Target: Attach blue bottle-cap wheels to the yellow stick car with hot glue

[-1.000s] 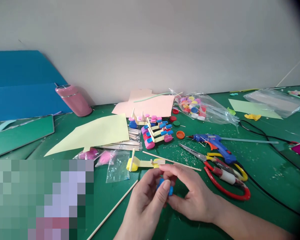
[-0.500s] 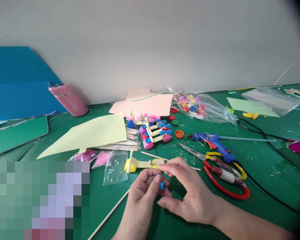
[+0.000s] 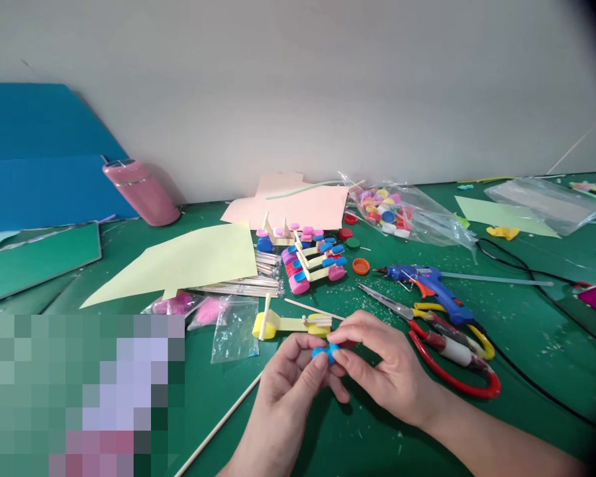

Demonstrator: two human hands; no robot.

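A small lump of blue modelling clay (image 3: 322, 354) is held between both hands above the green table. My left hand (image 3: 298, 377) pinches it with thumb and fingers from the left. From the right, my right hand (image 3: 377, 361) grips it with thumb and index finger. Just beyond the hands stands a small stick model with yellow wheels (image 3: 265, 326), with an upright stick at its left end. Behind that are several similar stick models with pink and blue parts (image 3: 310, 265). The side of the clay under the fingertips is hidden.
To the right lie a blue glue gun (image 3: 434, 285) with its black cable and red-handled pliers (image 3: 451, 351). A bag of coloured caps (image 3: 390, 212), an orange cap (image 3: 361, 266), yellow card (image 3: 179, 262) and a pink tumbler (image 3: 144, 192) are farther back. A thin wooden stick (image 3: 218, 424) lies left.
My right thumb and fingers, apart from the blue clay before, have closed on it. The clay now shows more between both hands. The view has shifted slightly.
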